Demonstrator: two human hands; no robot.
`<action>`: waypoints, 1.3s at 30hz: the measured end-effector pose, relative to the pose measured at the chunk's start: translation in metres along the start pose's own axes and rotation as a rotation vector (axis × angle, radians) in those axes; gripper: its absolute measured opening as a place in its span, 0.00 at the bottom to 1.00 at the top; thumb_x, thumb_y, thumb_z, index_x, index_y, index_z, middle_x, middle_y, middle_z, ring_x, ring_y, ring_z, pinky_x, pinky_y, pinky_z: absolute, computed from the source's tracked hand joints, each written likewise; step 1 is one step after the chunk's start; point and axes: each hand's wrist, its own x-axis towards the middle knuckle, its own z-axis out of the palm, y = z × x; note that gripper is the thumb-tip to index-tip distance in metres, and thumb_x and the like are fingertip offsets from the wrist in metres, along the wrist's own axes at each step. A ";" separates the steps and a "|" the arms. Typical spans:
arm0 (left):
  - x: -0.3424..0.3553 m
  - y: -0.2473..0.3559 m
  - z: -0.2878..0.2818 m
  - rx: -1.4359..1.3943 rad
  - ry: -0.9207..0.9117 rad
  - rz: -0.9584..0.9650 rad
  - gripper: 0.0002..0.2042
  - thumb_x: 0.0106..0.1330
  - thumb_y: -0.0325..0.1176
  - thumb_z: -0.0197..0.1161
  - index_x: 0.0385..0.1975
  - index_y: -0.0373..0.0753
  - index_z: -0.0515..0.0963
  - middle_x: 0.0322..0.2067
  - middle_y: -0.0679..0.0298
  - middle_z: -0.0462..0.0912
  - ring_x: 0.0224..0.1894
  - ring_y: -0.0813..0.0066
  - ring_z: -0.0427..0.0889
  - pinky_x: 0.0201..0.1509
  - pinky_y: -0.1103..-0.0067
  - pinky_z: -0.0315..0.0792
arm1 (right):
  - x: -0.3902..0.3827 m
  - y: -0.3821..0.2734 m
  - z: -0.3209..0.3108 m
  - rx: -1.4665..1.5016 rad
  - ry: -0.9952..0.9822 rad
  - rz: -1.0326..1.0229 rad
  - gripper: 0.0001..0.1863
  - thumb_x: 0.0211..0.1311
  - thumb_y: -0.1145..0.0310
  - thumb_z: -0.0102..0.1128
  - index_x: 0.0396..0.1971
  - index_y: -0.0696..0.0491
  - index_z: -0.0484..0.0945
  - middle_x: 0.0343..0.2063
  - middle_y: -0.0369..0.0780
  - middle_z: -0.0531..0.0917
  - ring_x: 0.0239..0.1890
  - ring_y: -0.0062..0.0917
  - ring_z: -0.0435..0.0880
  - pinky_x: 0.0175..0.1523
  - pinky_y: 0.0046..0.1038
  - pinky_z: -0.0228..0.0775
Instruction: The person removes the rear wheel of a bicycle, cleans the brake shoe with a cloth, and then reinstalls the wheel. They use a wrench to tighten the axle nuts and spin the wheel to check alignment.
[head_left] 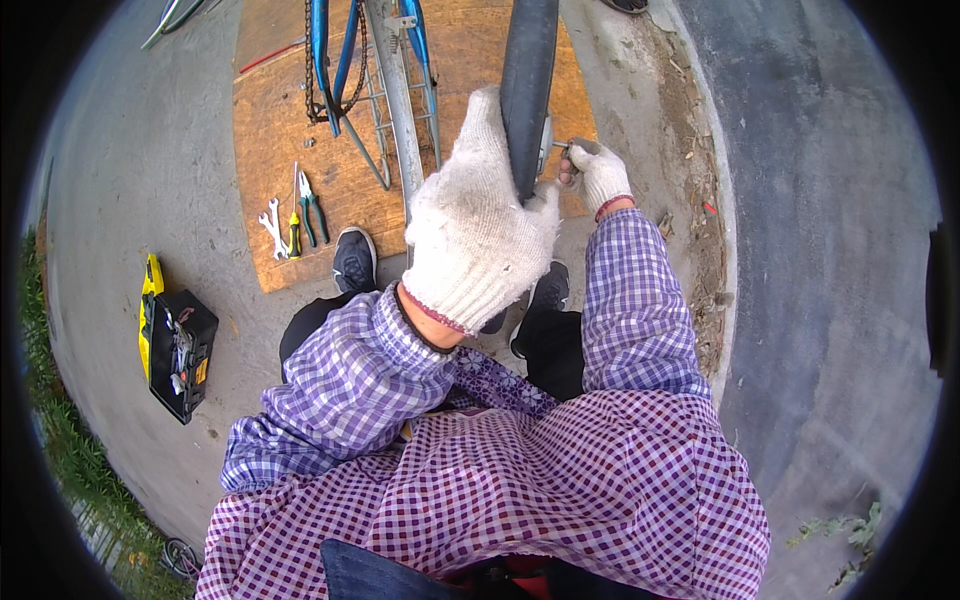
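My left hand (480, 215), in a white knit glove, is wrapped round the lower part of a bicycle wheel's black tire (528, 100), thumb along its left side. Just right of the tire, my gloved right hand (600, 173) has its bare-tipped fingers curled at the end of a thin metal piece (560, 144) that points toward the wheel; its far end and exact kind are hard to make out. Left of the wheel is a blue bicycle frame (320, 50) with a chain (308, 75), a grey metal fender (402, 130) and a wire rack (380, 115).
A wooden board (265, 130) lies under the bicycle. On it are pliers (313, 210), a yellow-handled screwdriver (295, 230), wrenches (272, 228) and a red rod (270, 57). A black toolbox (185, 350) with a yellow lid stands at left. A curb (715, 200) runs along the right.
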 end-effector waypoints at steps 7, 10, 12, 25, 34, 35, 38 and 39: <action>0.000 0.007 -0.007 -0.055 0.031 -0.008 0.31 0.60 0.30 0.70 0.62 0.32 0.65 0.36 0.47 0.86 0.33 0.53 0.91 0.36 0.66 0.85 | -0.005 -0.006 0.012 0.017 -0.018 -0.029 0.15 0.76 0.75 0.57 0.57 0.63 0.75 0.35 0.42 0.82 0.32 0.26 0.82 0.34 0.32 0.80; 0.001 0.011 -0.014 -0.071 -0.032 -0.055 0.31 0.60 0.31 0.71 0.62 0.33 0.65 0.37 0.50 0.87 0.34 0.54 0.91 0.38 0.67 0.85 | -0.009 -0.008 0.018 -0.023 -0.020 -0.050 0.15 0.76 0.74 0.58 0.58 0.63 0.76 0.35 0.42 0.82 0.31 0.25 0.82 0.33 0.30 0.80; 0.001 0.013 -0.016 -0.103 -0.083 -0.065 0.34 0.59 0.32 0.70 0.65 0.32 0.64 0.38 0.50 0.87 0.34 0.57 0.91 0.38 0.69 0.86 | -0.011 -0.010 0.018 -0.067 -0.004 -0.058 0.16 0.76 0.73 0.58 0.58 0.64 0.76 0.33 0.41 0.81 0.30 0.24 0.81 0.31 0.29 0.79; -0.047 0.008 -0.011 -0.162 -0.453 0.040 0.49 0.54 0.50 0.79 0.72 0.36 0.61 0.40 0.46 0.84 0.39 0.50 0.90 0.44 0.65 0.84 | -0.019 0.042 0.006 0.047 -0.038 0.073 0.17 0.76 0.69 0.58 0.58 0.63 0.78 0.33 0.42 0.84 0.28 0.24 0.81 0.35 0.29 0.78; -0.014 -0.119 0.012 -0.245 0.089 -0.290 0.26 0.70 0.45 0.60 0.60 0.31 0.78 0.47 0.43 0.87 0.50 0.48 0.88 0.55 0.65 0.81 | -0.006 0.058 0.010 -0.111 -0.040 0.003 0.19 0.76 0.69 0.59 0.59 0.64 0.78 0.37 0.44 0.86 0.33 0.26 0.85 0.40 0.29 0.79; 0.002 -0.145 0.023 -0.053 0.155 -0.222 0.25 0.71 0.44 0.58 0.60 0.32 0.79 0.48 0.43 0.87 0.51 0.47 0.87 0.58 0.63 0.80 | -0.004 0.058 0.010 -0.119 -0.039 -0.003 0.19 0.76 0.69 0.59 0.60 0.64 0.78 0.38 0.44 0.86 0.34 0.26 0.85 0.40 0.29 0.80; 0.038 -0.208 0.075 0.096 -0.007 -0.321 0.25 0.74 0.45 0.56 0.61 0.33 0.80 0.50 0.49 0.88 0.45 0.62 0.89 0.55 0.69 0.80 | 0.005 0.050 0.011 -0.136 -0.042 -0.001 0.19 0.76 0.69 0.59 0.60 0.64 0.78 0.39 0.45 0.87 0.36 0.26 0.86 0.42 0.29 0.80; 0.049 -0.223 0.094 0.012 -0.132 -0.430 0.24 0.74 0.45 0.55 0.60 0.32 0.80 0.48 0.49 0.88 0.45 0.61 0.89 0.55 0.69 0.80 | 0.010 0.044 0.011 -0.164 0.010 0.031 0.19 0.76 0.69 0.59 0.60 0.64 0.78 0.40 0.45 0.87 0.37 0.26 0.86 0.43 0.29 0.80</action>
